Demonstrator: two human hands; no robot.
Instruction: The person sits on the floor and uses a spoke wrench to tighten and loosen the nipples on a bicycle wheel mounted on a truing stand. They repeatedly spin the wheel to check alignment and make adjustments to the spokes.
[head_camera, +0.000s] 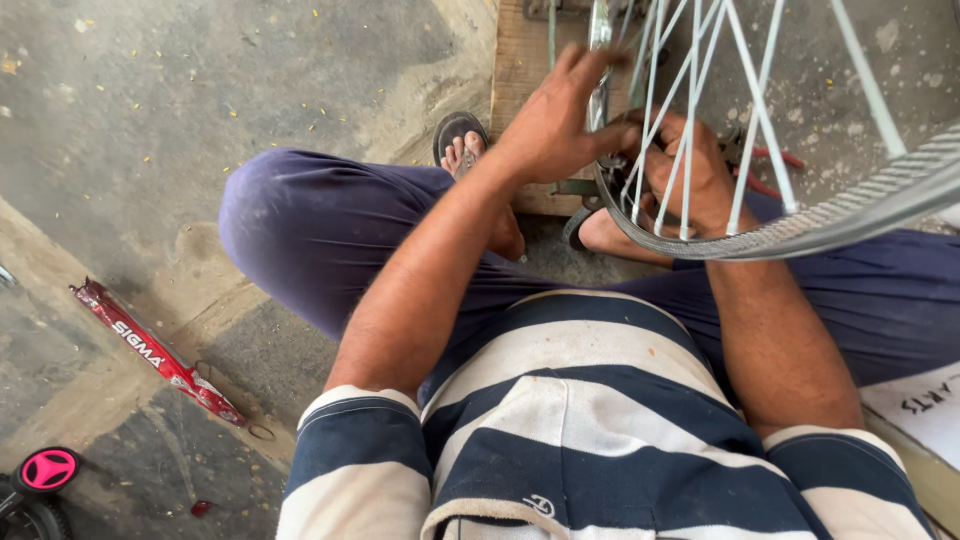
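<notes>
A bicycle wheel with a silver rim (860, 210) and thin white spokes (752, 90) stands upright in front of me at the upper right. My left hand (555, 125) reaches to the wheel's middle, fingers curled around the hub area. My right hand (695, 175) sits behind the spokes, gripping something at the hub; what it holds is hidden by spokes and fingers. Both forearms stretch out over my dark blue trousers (320, 225).
A wooden board (520, 70) lies on the concrete floor under the wheel. A red-handled tool (775, 160) lies beyond the rim. A long red package (155, 350) rests at left, a pink-centred small wheel (45, 470) at bottom left, a white sheet (925, 405) at right.
</notes>
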